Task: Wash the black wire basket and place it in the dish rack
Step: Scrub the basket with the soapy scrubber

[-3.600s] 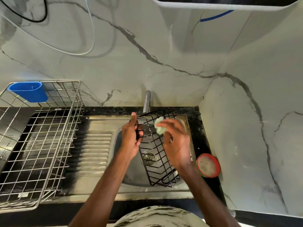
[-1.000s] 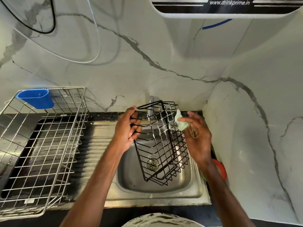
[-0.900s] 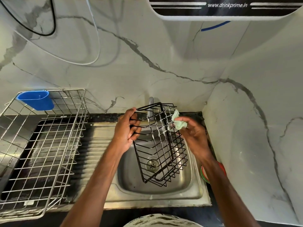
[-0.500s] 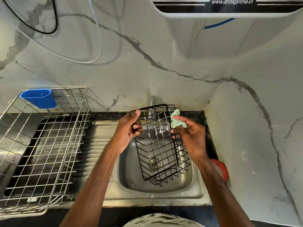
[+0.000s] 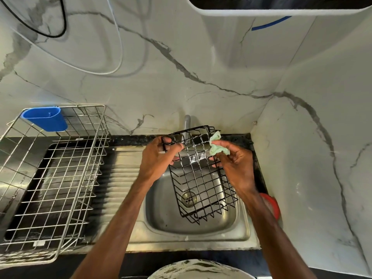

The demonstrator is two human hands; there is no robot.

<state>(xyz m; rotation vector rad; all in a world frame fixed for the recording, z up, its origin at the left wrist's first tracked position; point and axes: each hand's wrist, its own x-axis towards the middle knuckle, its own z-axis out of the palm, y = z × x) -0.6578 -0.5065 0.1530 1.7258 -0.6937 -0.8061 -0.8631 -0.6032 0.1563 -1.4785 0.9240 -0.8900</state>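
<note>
Left grip (image 5: pixel 159 156) clenches the top left corner of the basket (image 5: pixel 201 184), holding it tilted over the sink (image 5: pixel 161 214) at centre frame, long axis running from the tap (image 5: pixel 187 122) toward the lower edge; right grip (image 5: pixel 235 166) pinches a green cloth (image 5: pixel 216 147) against the upper right rim. Suds on the upper wires suggest scrubbing is unfinished and a rinse is due. The rack (image 5: pixel 91 150) stands on the bench at left of frame, well apart from the basket, so the left grip is nearer for the carry across.

Left hand (image 5: pixel 159 158) gripping, right hand (image 5: pixel 235 166) pinching (forearms outstretched).
</note>
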